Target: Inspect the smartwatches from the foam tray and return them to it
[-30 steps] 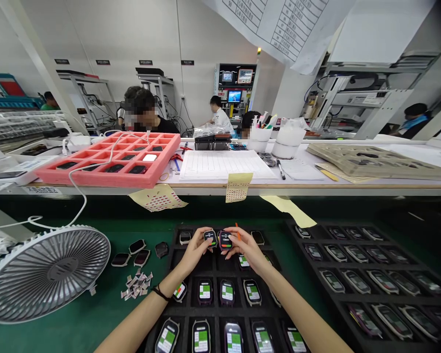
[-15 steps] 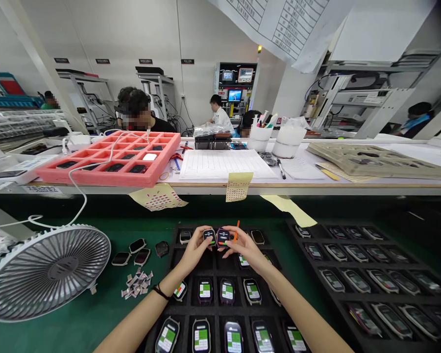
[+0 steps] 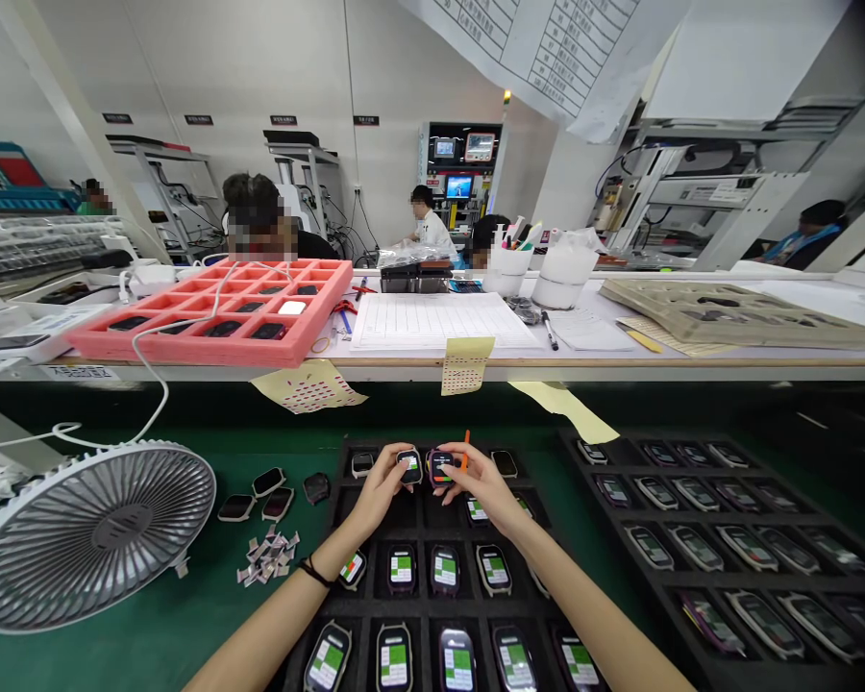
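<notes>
Green bench (image 3: pixel 151 630), lower frame: two black trays (image 3: pixel 439 611); centrally, left hand (image 3: pixel 381 485) fingers grip one pale watch (image 3: pixel 413 472), right hand (image 3: pixel 484 481) fingers one purple watch (image 3: pixel 442 459), one orange stick (image 3: pixel 466 439).

The left hand (image 3: pixel 382 487) grips a pale-rimmed watch (image 3: pixel 410 469), thumb on its lit screen; just beside it, the right hand (image 3: pixel 480 478) holds a purple-rimmed watch (image 3: pixel 440 468) — an orange stick (image 3: pixel 466 442) juts up by its fingers. Both are held above a black tray (image 3: pixel 436 607) whose lower rows of watches show green-and-white screens. A second black tray (image 3: pixel 624 456) of watches lies to the right on the green table (image 3: pixel 151 625). To the left are a fan (image 3: pixel 115 529), loose watches (image 3: pixel 278 504) and a heap of small silvery pieces (image 3: pixel 268 556). On the shelf (image 3: pixel 404 368) behind sits a pink tray (image 3: pixel 309 344).
</notes>
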{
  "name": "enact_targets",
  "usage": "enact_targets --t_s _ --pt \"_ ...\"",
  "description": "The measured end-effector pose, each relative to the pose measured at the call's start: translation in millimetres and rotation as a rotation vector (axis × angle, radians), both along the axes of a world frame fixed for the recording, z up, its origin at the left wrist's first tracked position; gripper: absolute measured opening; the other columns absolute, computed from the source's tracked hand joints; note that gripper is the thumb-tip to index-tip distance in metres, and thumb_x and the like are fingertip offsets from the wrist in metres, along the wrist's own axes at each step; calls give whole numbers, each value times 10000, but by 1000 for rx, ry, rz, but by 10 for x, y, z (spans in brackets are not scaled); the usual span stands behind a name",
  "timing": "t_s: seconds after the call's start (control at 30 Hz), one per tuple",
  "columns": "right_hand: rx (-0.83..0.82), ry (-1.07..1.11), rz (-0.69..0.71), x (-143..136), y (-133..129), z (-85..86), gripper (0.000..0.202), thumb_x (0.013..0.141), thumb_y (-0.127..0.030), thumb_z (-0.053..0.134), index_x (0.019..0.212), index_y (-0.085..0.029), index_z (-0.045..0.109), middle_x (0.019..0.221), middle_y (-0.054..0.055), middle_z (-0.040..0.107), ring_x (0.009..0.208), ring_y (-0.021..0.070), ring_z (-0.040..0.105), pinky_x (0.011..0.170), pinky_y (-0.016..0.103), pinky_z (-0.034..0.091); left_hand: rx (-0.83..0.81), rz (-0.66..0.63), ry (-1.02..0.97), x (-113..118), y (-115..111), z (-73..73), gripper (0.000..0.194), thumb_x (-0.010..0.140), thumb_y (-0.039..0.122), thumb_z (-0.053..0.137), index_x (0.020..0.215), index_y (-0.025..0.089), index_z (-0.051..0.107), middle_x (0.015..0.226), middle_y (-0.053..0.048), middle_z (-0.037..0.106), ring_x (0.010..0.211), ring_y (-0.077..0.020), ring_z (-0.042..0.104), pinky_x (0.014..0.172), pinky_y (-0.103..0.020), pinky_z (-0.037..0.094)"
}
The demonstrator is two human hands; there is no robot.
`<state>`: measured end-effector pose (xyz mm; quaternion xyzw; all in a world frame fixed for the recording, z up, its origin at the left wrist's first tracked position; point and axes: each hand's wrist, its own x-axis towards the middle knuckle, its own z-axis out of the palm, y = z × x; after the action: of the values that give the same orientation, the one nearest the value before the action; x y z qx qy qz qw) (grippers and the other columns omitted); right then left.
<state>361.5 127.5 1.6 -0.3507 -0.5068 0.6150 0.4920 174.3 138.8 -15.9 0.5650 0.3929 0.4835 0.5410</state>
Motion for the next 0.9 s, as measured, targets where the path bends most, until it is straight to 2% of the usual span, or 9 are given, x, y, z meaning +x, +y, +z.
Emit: enact_targets --t_s 0.1,0.27,0.5,0.6,0.77,0.9 --pt "8 -1 -20 1 5 -12 338 730 -369 711 996 -198 593 830 16 626 567 172 686 483 282 571 0 -1 -6 0 -2 13 381 799 456 557 1055 177 508 851 -22 564 602 -115 529 481 -212 357" --pt "-3 24 27 11 11 -16 328 777 -386 662 1036 -200 587 827 29 639 620 185 695 506 286 577 -15 -15 -10 18 -30 43 421 761 437 619 1072 188 481 952 -53 575 702 -140 539 536 -224 408" --pt "31 28 72 7 -2 -12 388 746 -331 702 1099 -235 574 1051 70 597 727 194 692 542 305 597 -15 -22 -17 22 -23 32 431 752 440 619 1070 191 470 968 -60 571 744 -158 547 551 -235 426" --pt "49 22 90 4 -17 7 418 735 -313 716 1118 -244 564 1081 70 578 768 197 687 565 307 601 -10 -18 -24 16 -19 30 432 751 443 614 1072 193 471 969 -57 570 733 -155 544 551 -236 418" --pt "27 23 55 10 0 -11 356 770 -358 676 1082 -216 581 994 63 610 670 173 688 513 285 591 -19 -11 -4 12 -25 36 401 780 444 582 1075 190 481 931 -41 572 639 -123 535 521 -228 368" --pt "24 17 -24 8 24 -48 356 726 -361 718 1020 -204 592 874 28 626 583 170 688 460 260 573 -14 -7 -1 12 -22 31 403 784 443 583 1078 187 481 915 -35 569 614 -115 533 499 -221 350"
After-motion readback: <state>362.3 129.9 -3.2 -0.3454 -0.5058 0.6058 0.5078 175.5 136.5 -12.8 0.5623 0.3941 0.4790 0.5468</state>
